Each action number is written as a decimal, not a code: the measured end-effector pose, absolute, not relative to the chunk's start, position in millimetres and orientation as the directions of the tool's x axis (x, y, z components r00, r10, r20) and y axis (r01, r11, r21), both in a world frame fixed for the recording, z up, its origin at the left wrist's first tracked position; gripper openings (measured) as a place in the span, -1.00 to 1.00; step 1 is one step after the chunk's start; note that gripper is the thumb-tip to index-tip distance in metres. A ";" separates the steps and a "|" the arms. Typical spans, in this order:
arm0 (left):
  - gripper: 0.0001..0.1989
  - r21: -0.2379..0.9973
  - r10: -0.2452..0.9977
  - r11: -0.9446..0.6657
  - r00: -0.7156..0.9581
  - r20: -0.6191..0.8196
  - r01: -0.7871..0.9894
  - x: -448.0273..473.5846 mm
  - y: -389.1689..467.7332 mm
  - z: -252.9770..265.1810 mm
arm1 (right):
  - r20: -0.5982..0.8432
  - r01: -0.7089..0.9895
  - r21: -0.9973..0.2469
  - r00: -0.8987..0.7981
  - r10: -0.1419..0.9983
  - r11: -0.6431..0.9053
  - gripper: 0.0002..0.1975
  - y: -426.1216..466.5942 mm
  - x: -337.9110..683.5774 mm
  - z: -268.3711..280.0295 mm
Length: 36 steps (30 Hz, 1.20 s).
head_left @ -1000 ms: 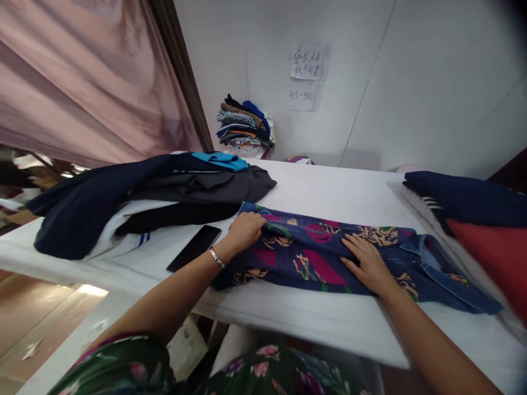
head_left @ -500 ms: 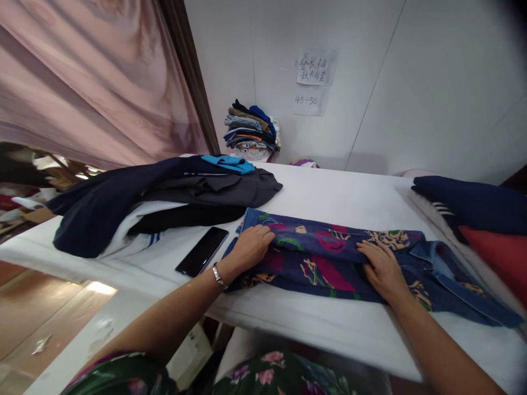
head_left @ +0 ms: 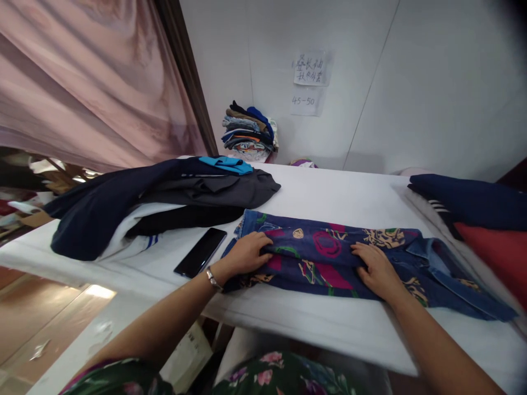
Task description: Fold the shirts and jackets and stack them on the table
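A dark blue denim jacket (head_left: pixel 325 260) with magenta, green and tan patterns lies folded into a long strip on the white table. Its collar end points right. My left hand (head_left: pixel 249 253) rests on the left end, fingers bent lightly over the cloth and thumb apart from them. On the middle-right part lies my right hand (head_left: pixel 376 269), its fingers stretched over the upper layer. A crease runs along the jacket between both hands. Beside my left wrist is a black phone (head_left: pixel 200 252), lying flat. The cloth under my palms is hidden.
Loose dark garments (head_left: pixel 111 203) are heaped on the left of the table (head_left: pixel 329 189). Folded navy clothes (head_left: pixel 469 197) and a red garment (head_left: pixel 494 247) lie at the right. A clothes stack (head_left: pixel 249 134) stands beyond the far edge, by the wall with paper signs (head_left: pixel 310 68).
The view has shifted slightly. Both hands stay on the jacket, and the left fingers and thumb now look more spread. The jacket lies in nearly the same place.
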<state>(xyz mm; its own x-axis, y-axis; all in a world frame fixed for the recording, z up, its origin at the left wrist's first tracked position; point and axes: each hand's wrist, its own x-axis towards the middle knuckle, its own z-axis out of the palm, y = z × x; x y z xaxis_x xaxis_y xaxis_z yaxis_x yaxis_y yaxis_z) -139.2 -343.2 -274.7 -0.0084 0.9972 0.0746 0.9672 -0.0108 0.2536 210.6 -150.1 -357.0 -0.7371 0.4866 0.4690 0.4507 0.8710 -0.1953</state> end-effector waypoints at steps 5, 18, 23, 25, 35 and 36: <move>-0.55 0.411 0.925 0.304 -0.369 0.088 0.860 -157.6 -326.0 -265.0 | 0.420 0.479 -0.195 -0.748 0.514 0.856 -0.53 -157.2 208.2 -351.9; -0.80 0.674 0.908 0.298 -0.418 0.018 0.676 -168.8 -298.9 -263.5 | 0.420 0.536 -0.141 -0.729 0.540 0.833 -0.52 -161.3 203.3 -345.3; -0.81 0.505 0.834 0.470 -0.552 0.015 0.724 -174.5 -282.7 -277.2 | 0.352 0.568 -0.138 -0.737 0.577 0.811 -0.53 -161.1 198.6 -350.3; -0.83 0.463 0.830 0.497 -0.557 -0.007 0.734 -172.7 -280.6 -285.7 | 0.340 0.569 -0.140 -0.741 0.579 0.810 -0.52 -161.3 198.4 -351.2; -0.50 0.145 0.915 0.097 -0.146 0.376 0.985 -144.2 -284.9 -273.2 | 0.298 0.587 -0.202 -0.726 0.620 0.784 -0.55 -167.5 193.9 -337.2; -0.48 0.113 0.940 0.019 -0.057 0.337 0.993 -140.0 -282.1 -279.0 | 0.288 0.592 -0.211 -0.723 0.628 0.778 -0.54 -169.0 193.2 -335.4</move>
<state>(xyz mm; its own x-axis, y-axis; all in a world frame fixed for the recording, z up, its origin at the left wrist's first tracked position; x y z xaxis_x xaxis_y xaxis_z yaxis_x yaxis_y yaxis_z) -140.0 -282.1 -279.0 -0.0567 0.9397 0.3372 0.9934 0.0194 0.1131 193.2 -169.0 -335.4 -0.7228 0.6282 0.2880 0.5919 0.7778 -0.2113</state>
